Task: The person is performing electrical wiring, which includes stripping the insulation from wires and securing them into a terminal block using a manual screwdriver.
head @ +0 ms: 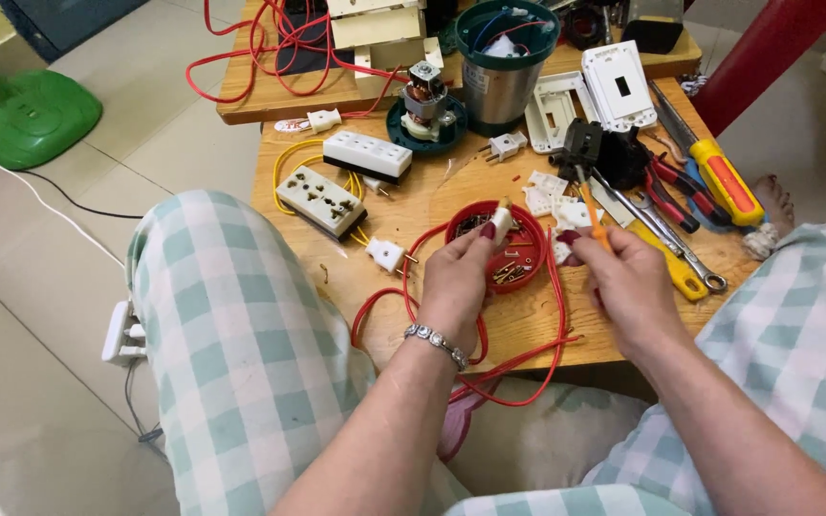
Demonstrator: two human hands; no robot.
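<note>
Above the red dish [518,269] of small screws, near the front edge of the low wooden table [336,277], we see the left hand [456,277] pinching a small white plug part [501,222] between thumb and fingertips, its long axis tilted up and slightly to the right, toward the other hand. Our right hand [628,287] is closed around the grip of an orange-handled screwdriver [591,215], whose shaft runs upward and a little leftward from the fist, away from the body; its tip cannot be made out against the white plastic pieces [549,191] behind it. We note that the plug part lies to the left of the screwdriver, near but apart from it, with the dish between and below the two hands. A red wire [537,358] loops around the dish and runs under the left wrist, which bears a bracelet [437,342]. Farther left we find a white plug [386,253], and beyond it two white socket strips [322,201] on a yellow cable. To the right lie a spanner [690,263] and a second screwdriver [724,182] with a yellow and red handle.
</note>
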